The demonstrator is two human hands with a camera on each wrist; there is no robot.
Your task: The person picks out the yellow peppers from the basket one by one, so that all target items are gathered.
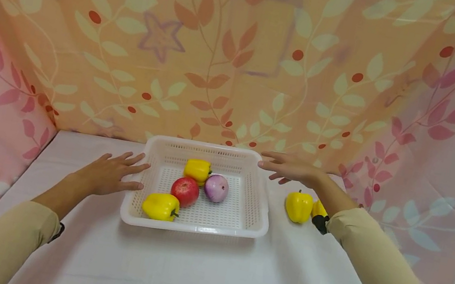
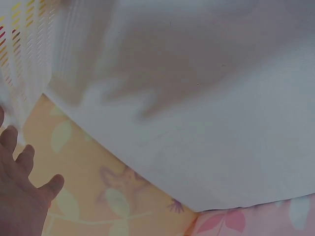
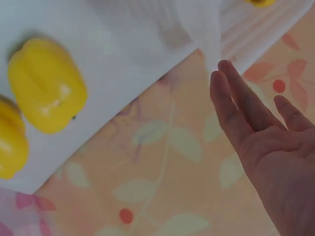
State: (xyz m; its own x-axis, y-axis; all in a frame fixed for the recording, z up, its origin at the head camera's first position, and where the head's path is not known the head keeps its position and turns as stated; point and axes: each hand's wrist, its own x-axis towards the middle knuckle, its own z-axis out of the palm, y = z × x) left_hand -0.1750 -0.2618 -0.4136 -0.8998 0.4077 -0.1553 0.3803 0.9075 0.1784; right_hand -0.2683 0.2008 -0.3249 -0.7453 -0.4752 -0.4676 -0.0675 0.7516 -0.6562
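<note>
A white plastic basket (image 1: 194,229) sits on the table, holding two yellow bell peppers, one at the back (image 1: 197,170) and one at the front left (image 1: 160,207). Between them lie a red pomegranate-like fruit (image 1: 184,192) and a purple onion (image 1: 216,188). My left hand (image 1: 115,174) is beside the basket's left wall, fingers spread and holding nothing. At the basket's back right corner my right hand (image 1: 289,167) reaches in with straight fingers, its palm bare in the right wrist view. Both hands have their fingertips right at the rim.
Right of the basket stands a yellow bell pepper (image 1: 299,207), and another yellow piece (image 1: 318,209) is partly hidden behind the right forearm. A white cloth covers the table (image 1: 204,275). Patterned curtains (image 1: 232,61) rise at the back and both sides.
</note>
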